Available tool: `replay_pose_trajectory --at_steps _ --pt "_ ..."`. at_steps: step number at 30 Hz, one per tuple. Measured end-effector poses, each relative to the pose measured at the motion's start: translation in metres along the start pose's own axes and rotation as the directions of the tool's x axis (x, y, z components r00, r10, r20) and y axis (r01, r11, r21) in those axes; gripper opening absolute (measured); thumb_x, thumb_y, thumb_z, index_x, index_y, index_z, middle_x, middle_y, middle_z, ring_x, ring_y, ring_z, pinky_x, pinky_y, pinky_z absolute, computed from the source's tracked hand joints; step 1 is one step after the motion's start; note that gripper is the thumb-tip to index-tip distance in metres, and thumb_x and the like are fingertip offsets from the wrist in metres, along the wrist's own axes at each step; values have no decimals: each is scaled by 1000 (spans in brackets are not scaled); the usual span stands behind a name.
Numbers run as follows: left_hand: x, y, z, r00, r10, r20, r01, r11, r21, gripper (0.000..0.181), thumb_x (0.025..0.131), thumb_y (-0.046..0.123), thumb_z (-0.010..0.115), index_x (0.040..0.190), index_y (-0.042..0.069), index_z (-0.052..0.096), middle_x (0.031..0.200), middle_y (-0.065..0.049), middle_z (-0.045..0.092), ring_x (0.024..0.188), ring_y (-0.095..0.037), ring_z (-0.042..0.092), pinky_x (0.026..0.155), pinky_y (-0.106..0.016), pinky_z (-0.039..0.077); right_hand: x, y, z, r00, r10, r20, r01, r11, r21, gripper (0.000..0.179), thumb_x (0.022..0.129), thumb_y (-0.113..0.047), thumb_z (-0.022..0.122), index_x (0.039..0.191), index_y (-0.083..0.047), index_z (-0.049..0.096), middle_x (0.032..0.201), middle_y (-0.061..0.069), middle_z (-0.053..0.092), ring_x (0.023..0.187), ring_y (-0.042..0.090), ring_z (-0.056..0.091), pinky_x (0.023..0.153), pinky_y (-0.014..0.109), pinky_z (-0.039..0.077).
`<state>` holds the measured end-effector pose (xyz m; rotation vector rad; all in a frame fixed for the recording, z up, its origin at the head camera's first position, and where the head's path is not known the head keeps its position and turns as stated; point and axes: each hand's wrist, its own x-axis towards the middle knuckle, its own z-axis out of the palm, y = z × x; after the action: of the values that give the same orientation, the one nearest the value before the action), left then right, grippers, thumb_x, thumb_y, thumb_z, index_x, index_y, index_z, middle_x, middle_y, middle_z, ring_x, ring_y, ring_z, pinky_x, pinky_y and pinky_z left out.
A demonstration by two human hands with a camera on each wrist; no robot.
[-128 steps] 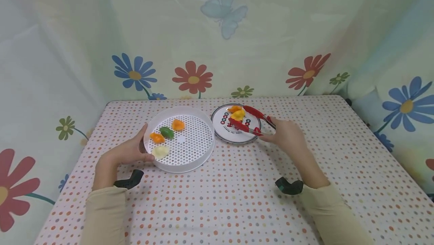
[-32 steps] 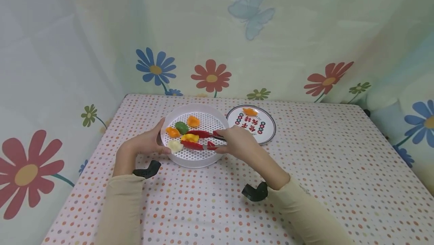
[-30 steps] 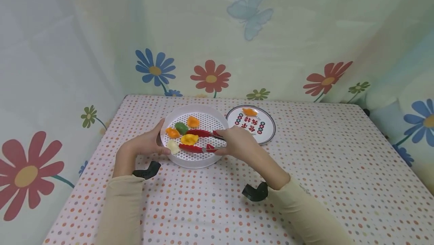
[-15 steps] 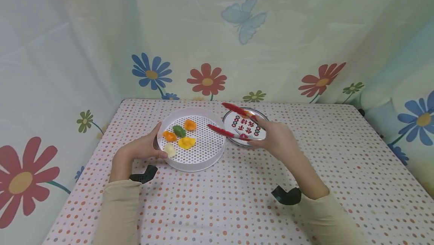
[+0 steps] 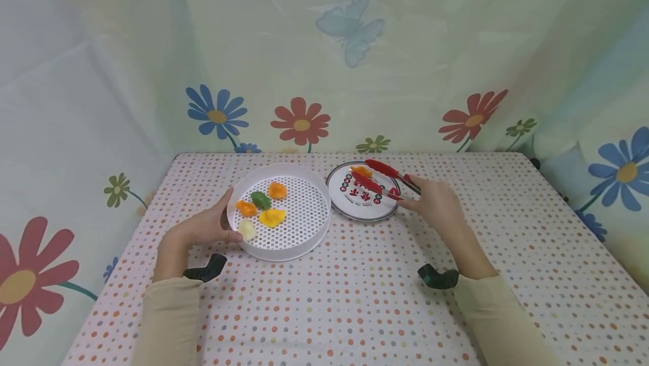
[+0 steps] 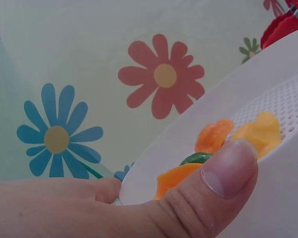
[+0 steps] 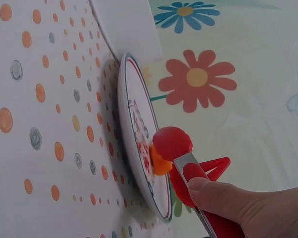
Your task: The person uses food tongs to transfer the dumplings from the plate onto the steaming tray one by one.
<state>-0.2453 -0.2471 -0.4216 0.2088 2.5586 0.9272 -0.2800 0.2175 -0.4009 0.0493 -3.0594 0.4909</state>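
My left hand point(image 5: 200, 228) grips the left rim of a round white perforated steamer tray point(image 5: 304, 217), thumb over its near edge; its other fingers are mostly hidden. Inside lie two orange dumpling-shaped pieces point(image 5: 277, 190), a green one point(image 5: 261, 200), a yellow one point(image 5: 272, 218) and a pale one point(image 5: 247, 230). Red-tipped tongs point(image 5: 382, 168) are in my right hand point(image 5: 436, 202), their tips parted above a white plate point(image 5: 350, 205). Another orange dumpling-shaped piece point(image 5: 361, 172) sits near the plate's far edge, between or just beside the tips. In the right wrist view the tongs' head point(image 7: 173, 144) partly covers this piece point(image 7: 160, 161).
A dotted cloth covers the table point(image 5: 324, 309). The plate stands close to the tray's right side. Behind the table's back edge hangs a flowered curtain point(image 5: 405, 73). Each wrist wears a black camera mount point(image 5: 438, 277).
The tongs carried the yellow piece from plate to tray and let go of it there. My right hand has since swung right, back over the plate. The left hand keeps its grip.
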Motion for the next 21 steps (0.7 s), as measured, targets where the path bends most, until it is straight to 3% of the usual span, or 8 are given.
replay_pose_trajectory --at_steps 3,10,17,21 --pt "-1 -1 0 1000 -3 -5 3 1000 6 132 68 47 81 151 12 -16 158 -23 4 144 -45 13 112 -63 16 3 1 3 1000 13 17 -13 1000 -13 74 79 -32 77 139 -3 46 107 23 65 65 21 45 48 26 31" --pt "1 0 0 1000 2 -10 -2 1000 -9 133 66 46 82 151 14 -16 159 -20 3 145 -43 12 113 -62 16 8 5 11 998 42 49 -40 998 -43 75 80 -37 75 141 -5 44 115 24 63 72 24 46 52 28 30" --pt "0 2 0 999 32 1 -32 999 -28 132 68 44 81 151 13 -16 159 -22 -1 145 -44 9 112 -63 14 31 33 55 999 44 -32 -47 993 -107 77 76 -39 78 141 -15 46 131 17 58 85 23 50 59 29 33" --pt "0 1 0 1000 22 3 -22 999 -24 131 69 44 81 151 11 -16 159 -22 -1 145 -44 8 113 -63 12 37 45 69 998 22 -63 -26 998 -65 77 76 -40 78 141 -15 47 134 18 56 92 27 52 65 34 37"
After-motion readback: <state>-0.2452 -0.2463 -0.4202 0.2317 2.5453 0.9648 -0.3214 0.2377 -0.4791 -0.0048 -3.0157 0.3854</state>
